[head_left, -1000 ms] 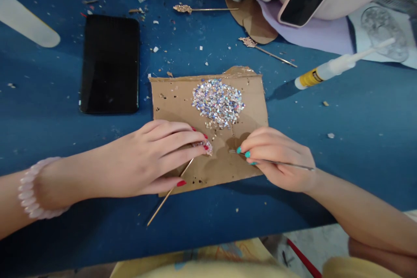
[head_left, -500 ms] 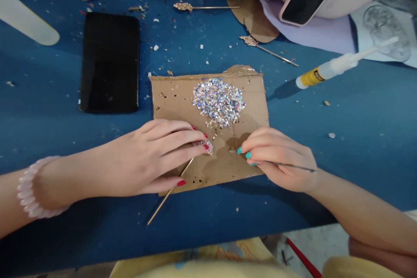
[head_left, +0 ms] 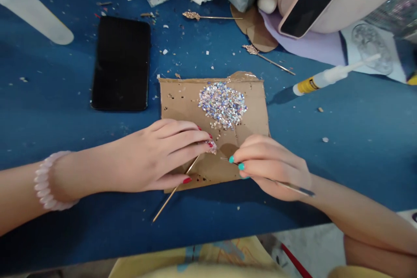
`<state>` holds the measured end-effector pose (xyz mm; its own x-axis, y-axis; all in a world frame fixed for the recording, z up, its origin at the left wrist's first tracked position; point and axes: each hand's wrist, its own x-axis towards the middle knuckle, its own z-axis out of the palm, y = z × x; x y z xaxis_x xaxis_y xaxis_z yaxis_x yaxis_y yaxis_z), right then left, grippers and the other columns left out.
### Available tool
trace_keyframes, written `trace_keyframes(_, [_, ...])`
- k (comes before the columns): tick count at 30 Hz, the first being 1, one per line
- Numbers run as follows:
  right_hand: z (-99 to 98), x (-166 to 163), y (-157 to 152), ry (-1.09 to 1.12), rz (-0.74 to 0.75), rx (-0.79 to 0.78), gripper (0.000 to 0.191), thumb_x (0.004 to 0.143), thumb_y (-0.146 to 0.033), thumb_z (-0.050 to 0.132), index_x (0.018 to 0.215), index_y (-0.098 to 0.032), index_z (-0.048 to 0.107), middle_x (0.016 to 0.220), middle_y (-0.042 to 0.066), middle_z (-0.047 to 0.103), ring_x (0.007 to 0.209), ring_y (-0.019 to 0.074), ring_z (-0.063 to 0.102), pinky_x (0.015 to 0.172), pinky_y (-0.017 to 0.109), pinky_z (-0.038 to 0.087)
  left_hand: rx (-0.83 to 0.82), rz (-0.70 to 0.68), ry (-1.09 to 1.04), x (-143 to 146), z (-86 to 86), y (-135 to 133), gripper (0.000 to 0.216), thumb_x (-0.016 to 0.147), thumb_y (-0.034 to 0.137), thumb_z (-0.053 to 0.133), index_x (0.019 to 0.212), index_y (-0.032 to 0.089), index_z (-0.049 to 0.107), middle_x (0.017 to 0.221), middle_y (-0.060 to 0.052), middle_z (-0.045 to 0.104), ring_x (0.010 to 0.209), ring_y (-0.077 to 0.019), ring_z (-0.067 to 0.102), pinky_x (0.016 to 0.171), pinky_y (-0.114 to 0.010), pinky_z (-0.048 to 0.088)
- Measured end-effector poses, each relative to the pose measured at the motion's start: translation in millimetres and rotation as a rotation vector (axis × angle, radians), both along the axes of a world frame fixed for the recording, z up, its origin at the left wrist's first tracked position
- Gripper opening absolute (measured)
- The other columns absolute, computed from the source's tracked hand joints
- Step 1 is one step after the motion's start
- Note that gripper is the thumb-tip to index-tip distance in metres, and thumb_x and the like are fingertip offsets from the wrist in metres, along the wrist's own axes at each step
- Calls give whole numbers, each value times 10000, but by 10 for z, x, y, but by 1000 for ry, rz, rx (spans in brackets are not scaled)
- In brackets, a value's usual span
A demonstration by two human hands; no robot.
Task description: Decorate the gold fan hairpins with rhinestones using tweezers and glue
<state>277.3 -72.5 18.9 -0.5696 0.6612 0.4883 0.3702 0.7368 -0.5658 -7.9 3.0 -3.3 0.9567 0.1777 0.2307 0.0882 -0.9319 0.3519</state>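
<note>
Blue table (head_left: pixel 352 156) | near: gold pin (head_left: pixel 175 189) touched by left hand (head_left: pixel 159 152), clamping unclear | metal tool (head_left: pixel 291 186) clamped by right hand (head_left: pixel 276 165) | far: chips (head_left: pixel 223 104) heaped

No words, brand or number can be read for certain. To the right of the cardboard sheet (head_left: pixel 182 110), a white bottle (head_left: pixel 329 77) bears a yellow label (head_left: pixel 304 87) with small dark print, too tiny to make out. Beyond the sheet's upper right corner, a white paper (head_left: pixel 371 47) carries a grey, rounded printed figure. Below the sheet, yellow cloth (head_left: pixel 228 252) shows blue and orange markings that form no legible lettering
</note>
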Motion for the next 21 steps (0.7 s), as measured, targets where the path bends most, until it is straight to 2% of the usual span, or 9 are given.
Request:
trace_keyframes(8, [-73, -137, 149, -59, 99, 145, 101, 945, -67, 592, 1013, -138, 618, 949, 116, 753, 865, 188, 677, 735, 357, 614, -14, 0, -32, 19, 2, -3, 466, 1041, 335, 501, 1425, 71, 520, 1430, -182, 595, 1354, -327, 515, 1105, -468, 462])
trace_keyframes(21, [-47, -102, 133, -118, 117, 148, 51, 929, -78, 621, 953, -121, 634, 942, 130, 748, 878, 200, 664, 737, 361, 611, -32, 10, -22, 15, 9, -17, 491, 1021, 367, 557, 1416, 77, 538, 1425, -168, 602, 1355, -332, 515, 1122, -457, 450])
